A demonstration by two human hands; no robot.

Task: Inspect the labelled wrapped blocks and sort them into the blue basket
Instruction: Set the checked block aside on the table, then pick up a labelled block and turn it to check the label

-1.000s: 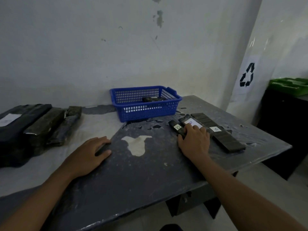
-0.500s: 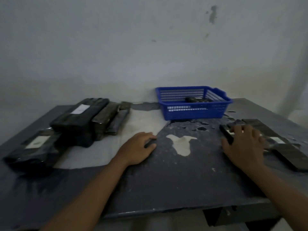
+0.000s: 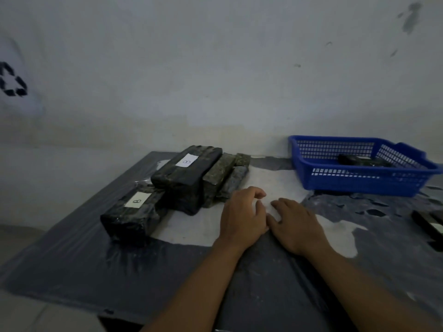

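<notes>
Two big dark wrapped blocks with white labels marked B lie at the table's left: a near block (image 3: 134, 215) and a taller far block (image 3: 187, 174). Beside the far one lie two slimmer unlabelled blocks (image 3: 221, 176). The blue basket (image 3: 359, 180) stands at the back right with one dark block (image 3: 362, 161) inside. My left hand (image 3: 242, 219) hovers or rests just right of the slim blocks, fingers loosely curled, holding nothing. My right hand (image 3: 296, 225) lies flat on the table next to it, empty.
The worn grey table (image 3: 263, 283) has white patches where the coating has peeled. Thin dark labelled pieces (image 3: 429, 225) show at the right edge. A recycling sign (image 3: 12, 80) hangs on the left wall. The table's left and front edges are close.
My head has turned left, so the blocks now sit nearer the centre. My right hand left the thin pieces on the right and moved left beside my left hand.
</notes>
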